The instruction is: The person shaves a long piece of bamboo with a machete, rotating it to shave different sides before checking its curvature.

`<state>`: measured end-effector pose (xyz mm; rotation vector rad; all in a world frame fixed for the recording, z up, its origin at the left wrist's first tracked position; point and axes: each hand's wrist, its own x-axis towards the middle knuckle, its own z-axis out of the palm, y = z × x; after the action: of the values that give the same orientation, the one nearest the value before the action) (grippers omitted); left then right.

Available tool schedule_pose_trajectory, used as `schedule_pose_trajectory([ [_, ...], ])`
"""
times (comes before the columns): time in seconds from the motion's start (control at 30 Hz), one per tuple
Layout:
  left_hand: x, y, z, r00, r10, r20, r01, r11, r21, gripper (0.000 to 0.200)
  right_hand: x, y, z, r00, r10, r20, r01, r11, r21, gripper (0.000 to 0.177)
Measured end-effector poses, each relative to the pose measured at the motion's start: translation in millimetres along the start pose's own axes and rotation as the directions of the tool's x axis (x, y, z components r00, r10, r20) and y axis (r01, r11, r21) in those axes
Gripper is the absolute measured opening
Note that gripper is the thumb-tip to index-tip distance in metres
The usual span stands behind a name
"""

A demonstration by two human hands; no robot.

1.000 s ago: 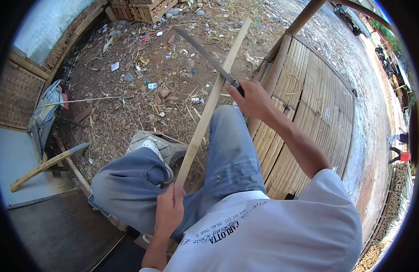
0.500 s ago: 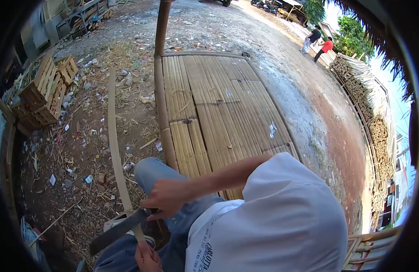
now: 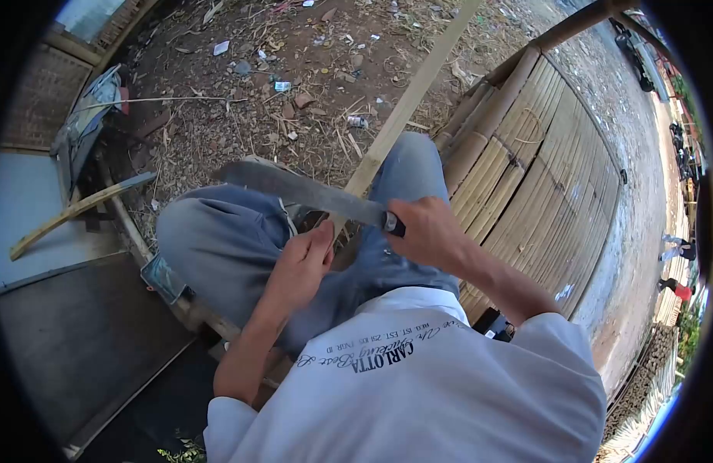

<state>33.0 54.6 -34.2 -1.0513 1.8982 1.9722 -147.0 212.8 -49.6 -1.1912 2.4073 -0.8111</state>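
Note:
A long, pale bamboo strip [image 3: 415,96] runs from my lap up and away over the littered ground. My left hand [image 3: 301,265] is closed around its near end, thumb and fingers pressed together. My right hand [image 3: 427,231] grips the dark handle of a machete [image 3: 299,190]. The broad grey blade points left and lies across the strip, just beyond my left hand. Whether its edge bites into the bamboo cannot be made out. Both hands are above my jeans-covered legs [image 3: 217,235], between my bent knees.
On the right is a bamboo-slat platform [image 3: 518,185] with a round pole frame. A wooden stick [image 3: 79,212] juts out at left, above a dark panel [image 3: 79,347]. Litter and stones cover the dirt [image 3: 287,92]. Two people stand far off at right, near stacked poles [image 3: 642,378].
My view has swung left and down, so the platform now appears farther right. My left hand and forearm have come into fuller view. Both hands keep their holds on strip and machete.

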Motion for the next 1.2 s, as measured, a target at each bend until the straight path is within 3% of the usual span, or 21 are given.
schedule_pose_trajectory([
  [0.1,-2.6,-6.9,-4.7,0.996,0.09,-0.004,-0.09,0.995,0.041,0.053,2.1,-4.5,0.9,0.993,-0.096,0.065,0.098,0.995,-0.032,0.014],
  [0.17,-5.1,-8.7,-2.8,0.987,0.153,-0.047,-0.145,0.979,0.14,0.055,15.9,-3.0,-10.2,0.99,0.133,0.048,-0.13,0.99,-0.06,0.012],
  [0.2,-5.5,-7.9,-0.4,0.988,0.145,-0.047,-0.137,0.981,0.138,0.055,-0.4,-8.6,2.1,0.985,-0.058,0.163,0.066,0.997,-0.044,0.014],
  [0.27,-5.8,-4.7,1.0,0.954,0.289,-0.086,-0.252,0.921,0.297,0.056,-0.3,-5.0,6.0,0.985,-0.054,0.166,0.067,0.995,-0.074,0.015],
  [0.37,-3.9,1.8,1.0,0.959,0.225,-0.172,-0.171,0.945,0.28,0.056,8.3,-2.0,11.5,0.987,-0.049,0.155,0.069,0.99,-0.126,0.015],
  [0.47,-7.4,-0.3,-2.0,0.935,0.293,-0.202,-0.224,0.926,0.305,0.055,9.8,-13.9,13.9,0.991,-0.013,0.13,0.02,0.998,-0.053,0.016],
  [0.57,-7.7,-3.4,-2.9,0.948,0.258,-0.184,-0.187,0.923,0.335,0.055,15.3,-0.2,10.6,0.982,-0.045,0.185,0.069,0.99,-0.123,0.016],
  [0.63,-4.6,-3.9,-2.2,0.947,0.259,-0.19,-0.188,0.927,0.326,0.055,38.8,5.8,-10.1,0.99,0.142,-0.019,-0.143,0.985,-0.092,0.017],
  [0.7,-3.2,-5.3,-1.7,0.949,0.27,-0.16,-0.212,0.927,0.31,0.053,20.4,-10.7,-5.8,0.994,0.086,0.066,-0.085,0.996,-0.02,0.017],
  [0.77,-2.4,0.5,-0.4,0.95,0.267,-0.162,-0.207,0.927,0.314,0.052,10.0,-13.3,13.8,0.965,-0.054,0.257,0.039,0.997,0.062,0.021],
  [0.8,-2.0,2.3,-0.3,0.951,0.259,-0.168,-0.198,0.93,0.31,0.05,16.1,2.7,18.6,0.978,-0.169,0.12,0.159,0.983,0.087,0.024],
  [0.83,-1.6,2.0,-1.2,0.95,0.259,-0.172,-0.198,0.931,0.308,0.05,22.6,8.5,6.8,0.977,-0.173,0.123,0.163,0.983,0.086,0.024],
  [0.87,-3.2,0.3,-1.7,0.956,0.234,-0.179,-0.182,0.946,0.267,0.049,27.1,11.0,-8.9,0.955,0.033,0.295,-0.152,0.908,0.391,0.024],
  [0.9,-4.1,-0.7,-2.1,0.959,0.212,-0.187,-0.168,0.96,0.226,0.048,30.2,12.2,-19.3,0.847,0.162,0.507,-0.472,0.668,0.576,0.026],
  [0.93,-4.7,-0.7,-2.5,0.958,0.21,-0.197,-0.166,0.962,0.219,0.048,26.8,12.1,-21.6,0.88,0.108,0.462,-0.446,0.521,0.728,0.027],
  [0.97,-4.3,-0.3,-2.5,0.959,0.213,-0.184,-0.174,0.963,0.208,0.047,25.2,10.2,-17.8,0.879,0.106,0.465,-0.446,0.527,0.724,0.027],
  [1.03,-2.3,1.9,-0.8,0.96,0.225,-0.166,-0.193,0.963,0.19,0.046,25.6,6.8,-3.8,0.977,0.204,0.059,-0.154,0.491,0.858,0.03],
  [1.07,-2.1,3.4,0.1,0.957,0.236,-0.169,-0.2,0.958,0.206,0.047,27.7,6.2,0.2,0.978,0.209,-0.014,-0.096,0.506,0.857,0.031],
  [1.17,-4.0,1.3,0.3,0.95,0.262,-0.17,-0.219,0.947,0.235,0.049,16.7,7.6,7.8,0.952,0.305,0.038,-0.185,0.47,0.863,0.032],
  [1.2,-4.4,0.5,-0.7,0.946,0.279,-0.162,-0.234,0.939,0.252,0.05,8.2,-1.9,16.5,0.936,0.331,0.118,-0.281,0.503,0.817,0.033],
])
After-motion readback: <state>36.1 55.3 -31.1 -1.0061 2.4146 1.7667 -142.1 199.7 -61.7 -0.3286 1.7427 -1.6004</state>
